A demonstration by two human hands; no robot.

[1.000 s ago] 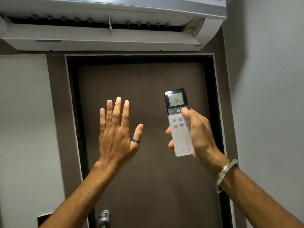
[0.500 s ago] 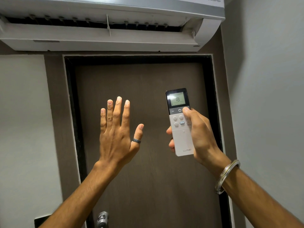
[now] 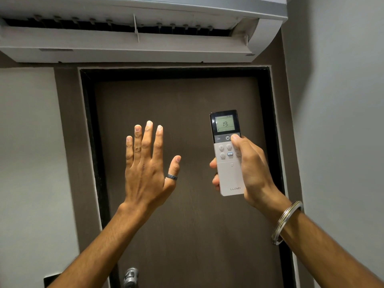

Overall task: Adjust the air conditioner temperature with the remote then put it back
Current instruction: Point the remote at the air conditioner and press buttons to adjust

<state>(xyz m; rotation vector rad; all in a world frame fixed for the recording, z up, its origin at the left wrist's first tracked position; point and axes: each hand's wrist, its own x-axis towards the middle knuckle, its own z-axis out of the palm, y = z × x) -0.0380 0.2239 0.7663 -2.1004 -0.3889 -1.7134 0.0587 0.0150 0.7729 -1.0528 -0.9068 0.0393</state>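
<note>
A white remote (image 3: 227, 175) with a dark top and a lit screen reading 19 is held upright in my right hand (image 3: 252, 171), pointed up at the air conditioner (image 3: 128, 48). The thumb rests on the dark strip, to the right of the power button. The white air conditioner hangs on the wall above the door with its flap open. My left hand (image 3: 147, 165) is raised flat beside the remote, palm away, fingers together and thumb out, holding nothing. It wears a dark ring on the thumb.
A dark brown door (image 3: 187, 204) in a black frame fills the middle, with a metal handle (image 3: 131, 277) at the bottom. Grey walls stand left and right (image 3: 336, 142). A metal bangle (image 3: 287, 222) circles my right wrist.
The remote's screen has gone from 18 to 19. Both hands stay almost where they were.
</note>
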